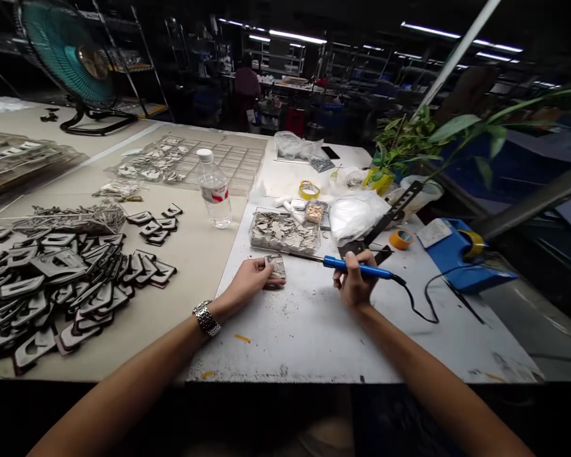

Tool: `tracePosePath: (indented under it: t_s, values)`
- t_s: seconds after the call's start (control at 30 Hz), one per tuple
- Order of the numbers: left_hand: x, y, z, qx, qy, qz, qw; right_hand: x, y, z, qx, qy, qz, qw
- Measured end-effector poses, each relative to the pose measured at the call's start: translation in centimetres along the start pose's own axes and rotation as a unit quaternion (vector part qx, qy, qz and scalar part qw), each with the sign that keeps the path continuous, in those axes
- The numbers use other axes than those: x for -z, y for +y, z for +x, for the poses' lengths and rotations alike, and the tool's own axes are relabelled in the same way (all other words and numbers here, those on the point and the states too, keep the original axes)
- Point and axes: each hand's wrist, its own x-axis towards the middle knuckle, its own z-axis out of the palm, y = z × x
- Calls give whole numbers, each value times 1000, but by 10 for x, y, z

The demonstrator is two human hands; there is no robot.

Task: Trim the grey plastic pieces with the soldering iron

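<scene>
My left hand (251, 279), with a metal watch on the wrist, pinches a small flat greyish-white piece (276, 266) over the white tabletop. My right hand (356, 282) is closed round the blue handle of a soldering iron (356, 266). The iron's metal shaft points left, towards the held piece and along the front of a clear tray (285, 233) heaped with small grey-white pieces. Dark specks are scattered on the white surface below the hands. I cannot make out whether the tip touches anything.
To the left lies a big pile of black-and-white frame-shaped parts (66, 279). A water bottle (215, 193) stands behind my left hand. On the right are a blue tape dispenser (461, 254), an orange tape roll (401, 238), the iron's cable and a potted plant (400, 149). A fan (71, 63) stands far left.
</scene>
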Motion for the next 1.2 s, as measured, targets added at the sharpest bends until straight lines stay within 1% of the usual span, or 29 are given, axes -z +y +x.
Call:
tracePosePath:
  t_s: [0.1, 0.23, 0.33, 0.47, 0.57, 0.67, 0.87, 0.97, 1.2]
  values:
    - [1, 1, -1, 14, 11, -8, 1000, 5, 5, -5, 10, 7, 12, 1000]
    - [0, 0, -2, 0, 33, -24, 999, 8, 7, -7, 7, 11, 38, 999]
    - [-1, -1, -1, -14, 58, -36, 998, 9, 8, 0, -30, 5, 47, 998]
    - [-1, 0, -1, -16, 73, -42, 996, 13, 8, 8, -102, -41, 59, 992]
    - [0, 1, -2, -14, 72, -45, 996, 13, 6, 9, -130, -66, 58, 988]
    - [2, 0, -2, -17, 77, -44, 996, 11, 4, 8, -127, -75, 59, 987]
    - [4, -2, -1, -16, 85, -31, 996, 10, 3, 9, -120, -89, 100, 984]
    - [4, -1, -1, -18, 84, -25, 996, 11, 3, 9, -130, -94, 92, 983]
    - [2, -1, -2, -16, 89, -14, 996, 10, 6, 13, -110, -101, 68, 986]
